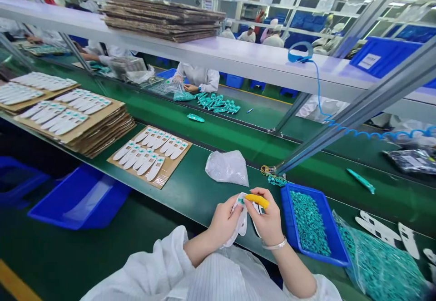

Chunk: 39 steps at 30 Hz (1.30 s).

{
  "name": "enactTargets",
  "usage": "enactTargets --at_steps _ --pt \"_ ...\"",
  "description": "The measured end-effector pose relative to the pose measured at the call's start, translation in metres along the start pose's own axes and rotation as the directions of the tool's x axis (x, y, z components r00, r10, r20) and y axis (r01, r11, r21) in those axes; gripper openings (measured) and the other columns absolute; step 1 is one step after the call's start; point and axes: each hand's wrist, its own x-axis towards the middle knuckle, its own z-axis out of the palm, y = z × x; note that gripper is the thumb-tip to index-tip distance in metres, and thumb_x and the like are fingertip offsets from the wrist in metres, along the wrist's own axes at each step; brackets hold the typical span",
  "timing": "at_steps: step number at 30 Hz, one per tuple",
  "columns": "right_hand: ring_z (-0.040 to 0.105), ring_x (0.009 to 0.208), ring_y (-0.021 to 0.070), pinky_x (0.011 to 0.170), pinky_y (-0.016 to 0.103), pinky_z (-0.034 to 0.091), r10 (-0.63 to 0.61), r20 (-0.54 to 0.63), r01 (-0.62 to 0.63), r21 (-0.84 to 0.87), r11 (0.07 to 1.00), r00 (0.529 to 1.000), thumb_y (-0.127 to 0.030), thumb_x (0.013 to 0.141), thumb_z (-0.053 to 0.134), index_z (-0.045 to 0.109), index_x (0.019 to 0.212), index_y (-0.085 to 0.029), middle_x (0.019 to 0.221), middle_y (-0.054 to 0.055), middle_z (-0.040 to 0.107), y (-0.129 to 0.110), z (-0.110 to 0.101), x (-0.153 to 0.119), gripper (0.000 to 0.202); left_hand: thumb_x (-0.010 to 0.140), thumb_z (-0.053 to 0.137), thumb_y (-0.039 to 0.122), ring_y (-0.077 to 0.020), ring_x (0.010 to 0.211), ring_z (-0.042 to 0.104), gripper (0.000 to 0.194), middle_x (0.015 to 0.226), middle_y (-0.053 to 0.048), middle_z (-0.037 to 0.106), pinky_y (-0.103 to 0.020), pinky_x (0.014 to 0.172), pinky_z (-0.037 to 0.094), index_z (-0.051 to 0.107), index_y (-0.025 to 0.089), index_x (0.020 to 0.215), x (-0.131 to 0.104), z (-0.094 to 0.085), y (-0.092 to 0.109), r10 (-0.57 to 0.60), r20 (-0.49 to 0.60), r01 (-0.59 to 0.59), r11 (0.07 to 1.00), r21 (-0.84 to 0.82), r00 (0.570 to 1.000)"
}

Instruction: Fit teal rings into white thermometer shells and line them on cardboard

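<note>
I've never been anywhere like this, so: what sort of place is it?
Most likely a factory assembly line: people in white work along what looks like a conveyor, a blue bin holds many small teal parts, and similar white pieces lie in rows on cardboard.

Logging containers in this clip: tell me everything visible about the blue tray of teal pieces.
The tray is blue, rectangular, open-topped and apparently plastic. It stands upright on the green table, beside the right hand, which is not touching it. Small teal pieces cover its floor. A clear bag lies along its right side, seemingly touching it.
</note>
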Motion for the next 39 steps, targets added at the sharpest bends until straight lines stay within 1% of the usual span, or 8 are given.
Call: enactTargets --at_steps 3,6,15,19,24,29,33,39 --pt "0.054 0.085 0.0184 0.073 0.033 0.046 0.026 0.024 -0.027 0.036 0.999 0.999 -0.027 0.076 0.059 0.062 0.08 -0.02 0.092 0.006 0.054 0.001 0.003 0.002 0.009 0.087 0.039 0.036 -0.0131 0.059 0.054 0.036 0.08 -0.002 0.063 -0.024 0.062 0.047 0.055 0.02 0.114 -0.001 -0.002 -0.001 0.002 -0.033 -0.001 1.0 0.007 0.999" --pt "0.055 0.077 0.0173 0.068 0.032 0.047 0.173 0.09 -0.185 0.152 0.971 0.981 -0.032 0.073 0.062 0.062 0.079 -0.019 0.093 0.007 0.055 0.004 0.006 0.004 0.014 0.086 0.04 0.036 -0.015 0.064 0.057 0.036 0.083 -0.003 0.065 -0.025 0.064 0.048 0.055 0.02 0.115 -0.002 -0.003 0.0 0.004 -0.058 -0.004 1.0 0.009 0.998" --pt "0.057 0.078 0.0153 0.074 0.028 0.046 0.425 0.375 -0.566 0.553 0.612 0.824 -0.035 0.062 0.074 0.063 0.085 -0.021 0.083 0.002 0.063 0.002 0.012 0.014 0.029 0.086 0.042 0.034 -0.0205 0.091 0.059 0.043 0.101 -0.008 0.064 -0.03 0.081 0.047 0.048 0.016 0.125 -0.006 -0.007 -0.005 0.108 -0.102 -0.099 0.991 0.093 0.989" --pt "0.058 0.077 0.0157 0.073 0.028 0.045 0.408 0.558 -0.687 0.509 0.519 0.722 -0.036 0.064 0.073 0.066 0.084 -0.018 0.082 0.004 0.066 0.001 0.009 0.019 0.027 0.085 0.044 0.03 -0.0185 0.092 0.058 0.047 0.106 -0.009 0.061 -0.031 0.084 0.046 0.041 0.015 0.129 -0.004 -0.01 -0.017 0.245 -0.111 -0.216 0.95 0.227 0.963" --pt "0.057 0.074 0.0158 0.07 0.027 0.044 0.477 0.489 -0.68 0.461 0.57 0.731 -0.039 0.061 0.074 0.067 0.081 -0.018 0.079 0.003 0.066 0.03 0.018 0.02 0.03 0.074 0.059 0.038 -0.0266 0.098 0.054 0.081 0.12 -0.013 0.047 -0.042 0.081 0.048 0.016 0.017 0.139 -0.004 -0.008 -0.04 0.144 -0.043 -0.094 0.815 0.572 0.989" --pt "0.059 0.073 0.019 0.066 0.028 0.046 0.576 0.526 -0.777 0.356 0.52 0.626 -0.044 0.049 0.077 0.066 0.075 -0.018 0.074 0.003 0.066 0.06 0.046 0.023 0.039 0.079 0.045 0.021 -0.0243 0.104 0.051 0.063 0.123 -0.011 0.041 -0.039 0.085 0.048 0.021 0.019 0.137 -0.004 -0.012 -0.074 0.119 -0.037 -0.045 0.62 0.783 0.992" --pt "0.058 0.095 0.0229 0.071 0.028 0.047 0.642 0.483 -0.801 0.291 0.523 0.595 -0.05 0.05 0.074 0.064 0.09 -0.02 0.099 0.006 0.065 0.07 0.053 0.023 0.051 0.077 0.049 0.023 -0.0205 0.107 0.047 0.056 0.123 -0.01 0.045 -0.03 0.091 0.043 0.033 0.015 0.13 0.011 -0.053 -0.105 0.163 -0.265 0.157 0.484 0.861 0.95" --pt "0.052 0.108 0.0231 0.078 0.028 0.046 0.736 0.413 -0.843 0.216 0.493 0.537 -0.055 0.058 0.068 0.058 0.106 -0.02 0.11 0.006 0.062 0.099 0.034 0.007 0.059 0.086 0.035 0.02 -0.0282 0.107 0.046 0.043 0.121 -0.019 0.046 -0.04 0.087 0.041 0.037 0.006 0.127 0.053 -0.17 -0.148 0.161 -0.582 0.509 0.338 0.791 0.797"
